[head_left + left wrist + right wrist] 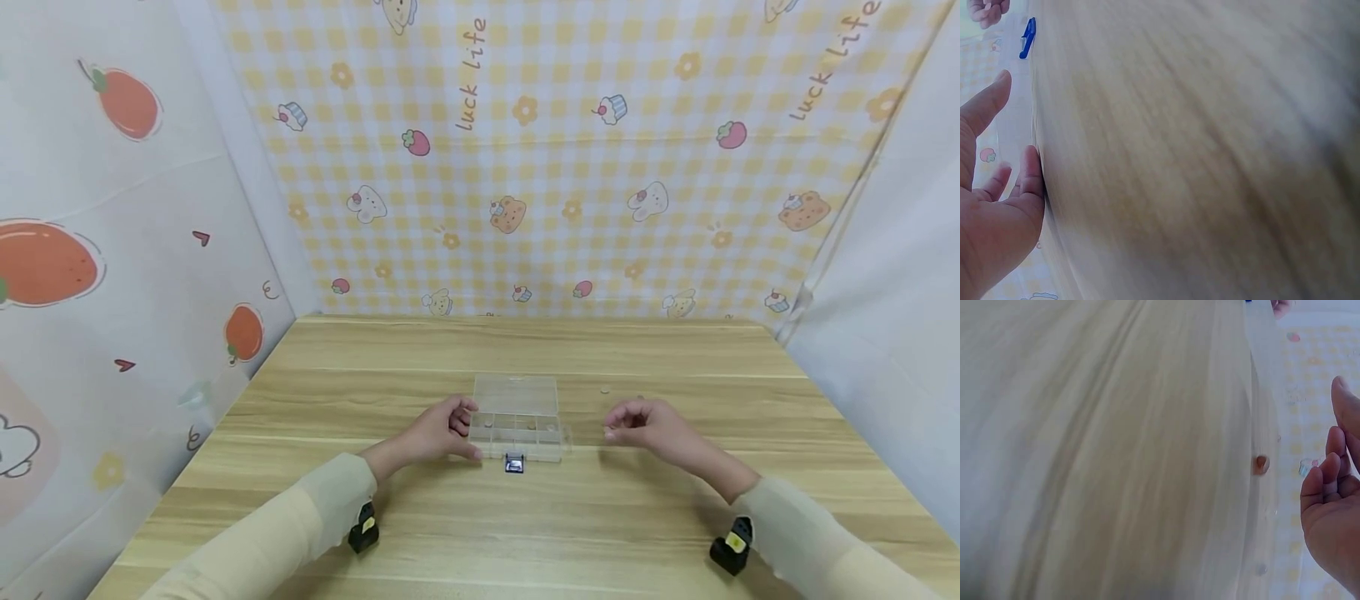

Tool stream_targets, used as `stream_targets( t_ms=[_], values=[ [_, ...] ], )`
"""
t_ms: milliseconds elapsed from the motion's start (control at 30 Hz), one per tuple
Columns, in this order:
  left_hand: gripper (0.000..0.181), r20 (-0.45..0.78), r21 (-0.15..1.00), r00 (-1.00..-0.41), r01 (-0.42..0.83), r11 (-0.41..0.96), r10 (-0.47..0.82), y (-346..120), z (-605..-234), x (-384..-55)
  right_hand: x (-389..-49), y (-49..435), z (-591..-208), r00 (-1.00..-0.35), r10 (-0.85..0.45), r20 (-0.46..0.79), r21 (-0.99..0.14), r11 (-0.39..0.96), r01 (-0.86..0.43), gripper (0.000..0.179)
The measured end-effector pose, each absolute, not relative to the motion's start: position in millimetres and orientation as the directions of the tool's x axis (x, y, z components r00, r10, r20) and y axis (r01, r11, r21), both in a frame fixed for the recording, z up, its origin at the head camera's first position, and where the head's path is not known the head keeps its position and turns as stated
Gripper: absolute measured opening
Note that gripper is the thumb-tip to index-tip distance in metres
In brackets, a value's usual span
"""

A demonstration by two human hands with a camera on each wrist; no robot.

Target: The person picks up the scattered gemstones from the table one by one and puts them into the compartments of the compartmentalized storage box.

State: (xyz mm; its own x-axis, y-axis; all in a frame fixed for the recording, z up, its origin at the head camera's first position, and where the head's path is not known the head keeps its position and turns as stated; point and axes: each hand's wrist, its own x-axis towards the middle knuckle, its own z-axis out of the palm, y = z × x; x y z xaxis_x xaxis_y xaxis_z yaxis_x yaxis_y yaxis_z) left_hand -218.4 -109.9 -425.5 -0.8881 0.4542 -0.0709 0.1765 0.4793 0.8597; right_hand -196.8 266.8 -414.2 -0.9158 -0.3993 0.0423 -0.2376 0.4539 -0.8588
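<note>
A clear plastic compartment box [525, 450] stands on the table with its lid [516, 394] raised at the back. Small pieces, too small to identify, lie in some compartments. At the front hangs a blue clasp [514, 463]. My left hand [444, 429] grips the box's left end, thumb at the front corner and fingers towards the back. To the right of the box is my right hand [651, 427], fingers curled and thumb near the index finger. Whether anything small is between those fingertips is hidden. A small brown bead-like piece [1262, 464] shows in the right wrist view.
A small pale piece [604, 391] lies on the wooden table [420, 517] behind the right hand. Patterned cloth [555, 167] hangs along the table's back edge, with further cloth walls at left and right.
</note>
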Motion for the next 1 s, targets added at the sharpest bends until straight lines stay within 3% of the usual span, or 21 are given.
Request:
stream_targets(
  t_ms=[1000],
  values=[
    [0.067,-0.071,0.876,-0.890,0.161,0.455,0.451,-110.4,-427.7,-218.9,-220.2,169.9,-414.8,-0.848,-0.510,0.143,-0.863,0.356,-0.360,0.014]
  ],
)
